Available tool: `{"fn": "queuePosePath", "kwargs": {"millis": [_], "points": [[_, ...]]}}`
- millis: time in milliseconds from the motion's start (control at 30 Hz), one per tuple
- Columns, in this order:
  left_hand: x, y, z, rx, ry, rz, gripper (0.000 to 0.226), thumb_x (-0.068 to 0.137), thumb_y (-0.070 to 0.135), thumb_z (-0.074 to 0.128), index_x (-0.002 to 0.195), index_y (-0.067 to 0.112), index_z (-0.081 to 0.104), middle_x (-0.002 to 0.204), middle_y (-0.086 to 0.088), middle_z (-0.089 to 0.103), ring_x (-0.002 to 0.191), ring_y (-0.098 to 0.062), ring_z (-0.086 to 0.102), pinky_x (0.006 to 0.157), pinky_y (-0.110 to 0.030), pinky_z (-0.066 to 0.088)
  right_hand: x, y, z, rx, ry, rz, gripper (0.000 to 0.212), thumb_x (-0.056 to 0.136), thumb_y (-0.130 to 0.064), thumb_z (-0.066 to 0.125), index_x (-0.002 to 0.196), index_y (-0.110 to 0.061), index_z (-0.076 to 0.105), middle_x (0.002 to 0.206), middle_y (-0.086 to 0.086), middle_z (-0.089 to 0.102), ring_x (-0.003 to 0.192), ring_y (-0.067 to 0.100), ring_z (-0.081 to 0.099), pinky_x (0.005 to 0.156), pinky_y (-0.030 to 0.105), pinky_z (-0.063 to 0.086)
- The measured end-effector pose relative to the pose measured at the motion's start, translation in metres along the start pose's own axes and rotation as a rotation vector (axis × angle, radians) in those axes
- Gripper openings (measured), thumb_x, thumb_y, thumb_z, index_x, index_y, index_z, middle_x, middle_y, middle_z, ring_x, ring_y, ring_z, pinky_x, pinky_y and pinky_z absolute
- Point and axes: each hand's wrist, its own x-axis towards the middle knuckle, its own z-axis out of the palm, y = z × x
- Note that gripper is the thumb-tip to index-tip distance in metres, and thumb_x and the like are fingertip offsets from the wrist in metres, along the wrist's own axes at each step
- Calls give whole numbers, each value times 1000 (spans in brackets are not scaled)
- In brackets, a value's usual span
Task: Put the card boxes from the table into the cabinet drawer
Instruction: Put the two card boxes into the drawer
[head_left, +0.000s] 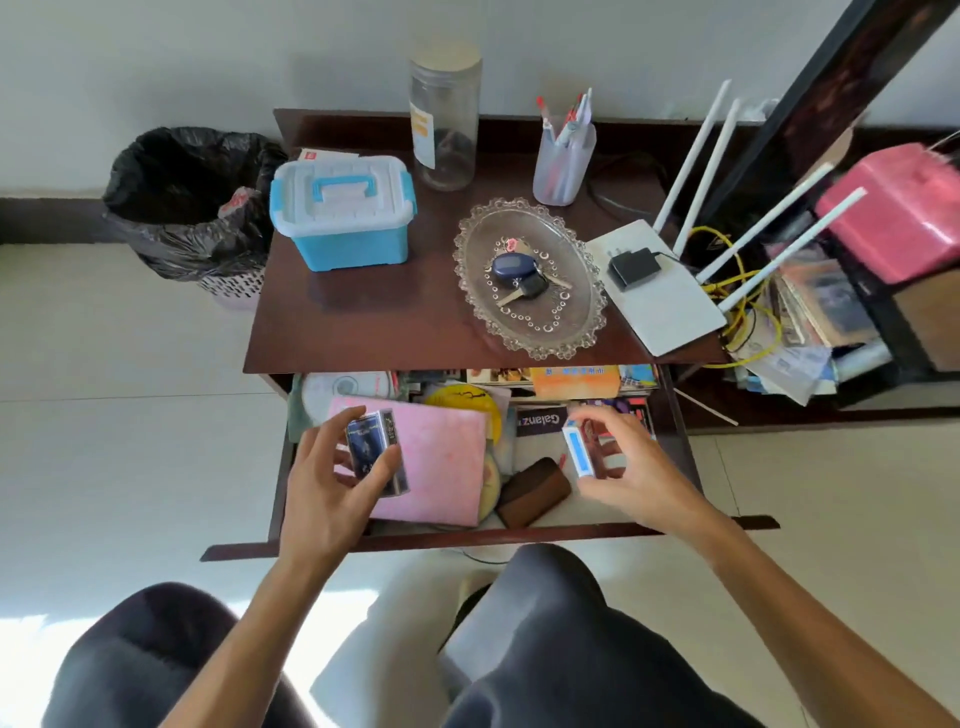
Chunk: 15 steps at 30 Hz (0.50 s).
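Both hands hovered over the open drawer (685, 457): left hand (332, 483) clamping a dark card box (375, 451), right hand (628, 467) gripping a blue-edged one (578, 451), probably cards; release came next.

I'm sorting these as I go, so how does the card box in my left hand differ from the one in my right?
The left hand holds a dark blue card box, face toward the camera, over the pink folder. The right hand holds a white and light blue card box, narrow edge showing. Both are over the open drawer.
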Motion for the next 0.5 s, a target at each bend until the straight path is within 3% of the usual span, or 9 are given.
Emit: {"fn": "queuePosePath", "kwargs": {"millis": [100,200,367,500], "points": [[2,-3,0,32,12,-12,71,72,73,59,129,31,50,116,-3,58,86,-13,64,63,-28,60,7,19,-21,-117,34,27,66,78,-15,78,120,-55,48,128,-7,43,119,17,56,79,28,60],[0,1,2,71,-2,18,63,76,63,65,129,32,51,115,-2,58,84,-12,63,63,-22,56,16,32,-33,-213,26,42,60,80,-16,78,119,-53,50,131,-7,43,119,21,58,91,45,59],[-2,2,2,95,-32,38,57,79,50,71,130,35,51,115,0,57,83,-12,63,64,-22,55,30,43,-30,-629,-94,-67,58,82,-22,75,125,-50,49,126,-8,43,113,17,56,82,35,55],[-2,-1,4,137,-77,72,58,79,55,68,130,36,49,120,-2,55,85,-15,62,63,-18,51,36,50,-22,-1000,-255,-178,57,91,-15,67,135,-46,50,137,-2,44,130,23,47,101,38,38]]}}
